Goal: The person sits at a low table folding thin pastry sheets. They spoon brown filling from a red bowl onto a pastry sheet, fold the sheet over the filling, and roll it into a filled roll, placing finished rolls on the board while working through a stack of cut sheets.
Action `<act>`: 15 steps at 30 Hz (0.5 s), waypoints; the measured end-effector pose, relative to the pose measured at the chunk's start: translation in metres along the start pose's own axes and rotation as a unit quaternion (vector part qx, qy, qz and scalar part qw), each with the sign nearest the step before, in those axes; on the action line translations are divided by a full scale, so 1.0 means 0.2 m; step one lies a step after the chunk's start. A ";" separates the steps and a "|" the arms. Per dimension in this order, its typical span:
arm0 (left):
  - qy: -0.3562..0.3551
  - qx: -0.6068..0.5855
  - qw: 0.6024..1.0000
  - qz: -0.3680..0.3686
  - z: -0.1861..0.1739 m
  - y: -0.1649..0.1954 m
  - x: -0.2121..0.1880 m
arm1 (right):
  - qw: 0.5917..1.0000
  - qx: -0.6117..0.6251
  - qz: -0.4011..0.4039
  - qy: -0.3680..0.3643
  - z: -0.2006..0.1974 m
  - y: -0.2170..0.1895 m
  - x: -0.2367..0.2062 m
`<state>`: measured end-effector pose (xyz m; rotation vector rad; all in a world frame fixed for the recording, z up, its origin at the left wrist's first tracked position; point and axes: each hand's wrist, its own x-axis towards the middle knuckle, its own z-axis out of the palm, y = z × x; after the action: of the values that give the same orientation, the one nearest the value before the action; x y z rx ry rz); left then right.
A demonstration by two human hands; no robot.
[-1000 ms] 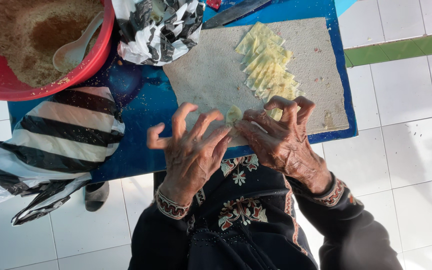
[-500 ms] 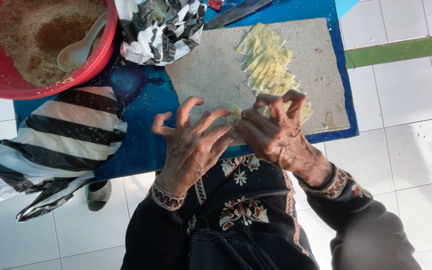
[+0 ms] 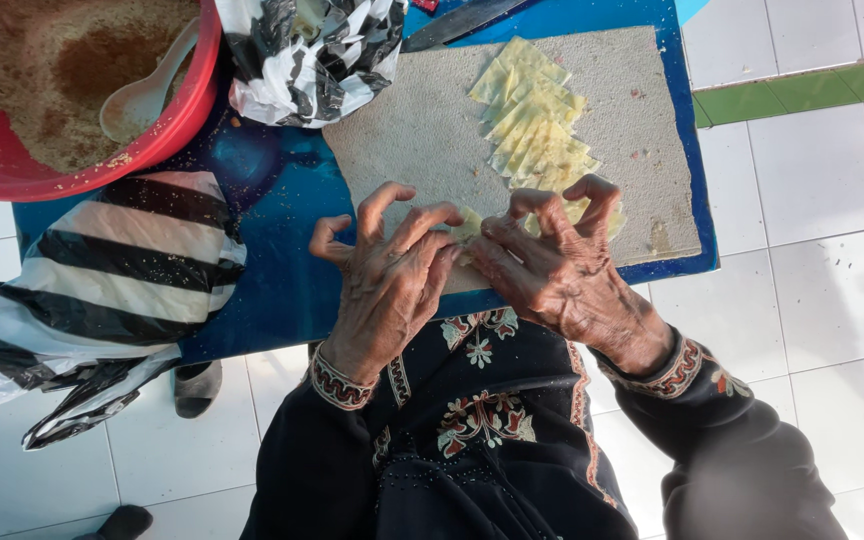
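Pale yellow and thin, the pastry wrapper (image 3: 467,222) sits pinched between the fingertips of both hands at the near edge of the grey work board (image 3: 402,130); only a small corner of it shows between the fingers. The left hand (image 3: 387,280) and the right hand (image 3: 552,265) meet over it, fingers curled and closed on the sheet from either side. Judged by its look, the wrapper is light, limp and easily torn, best taken gently at its edges with the fingertips, not squeezed in the middle. Just beyond the right hand lies one overlapping stack of like wrappers (image 3: 532,120); the sheets are too closely layered to count. The board rests on one blue table (image 3: 272,250). At the far left stands one red bowl (image 3: 187,110) of brown crumbly filling (image 3: 42,80) with one pale spoon (image 3: 142,95) in it. Two black-and-white striped plastic bags are present: a crumpled one (image 3: 312,50) beside the bowl and a flatter one (image 3: 102,270) hanging over the table's near-left edge. One dark blade (image 3: 462,22) lies at the far edge.
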<state>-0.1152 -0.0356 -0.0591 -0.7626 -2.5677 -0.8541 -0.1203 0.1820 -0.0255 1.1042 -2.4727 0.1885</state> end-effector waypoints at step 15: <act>-0.004 -0.012 1.000 -0.017 0.01 -0.02 0.02 | 0.985 0.150 0.073 -0.046 0.04 0.11 0.09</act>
<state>-0.1212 -0.0355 -0.0611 -0.7333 -2.5891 -0.8957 -0.1492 0.1820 -0.0239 1.0663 -2.6718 0.5816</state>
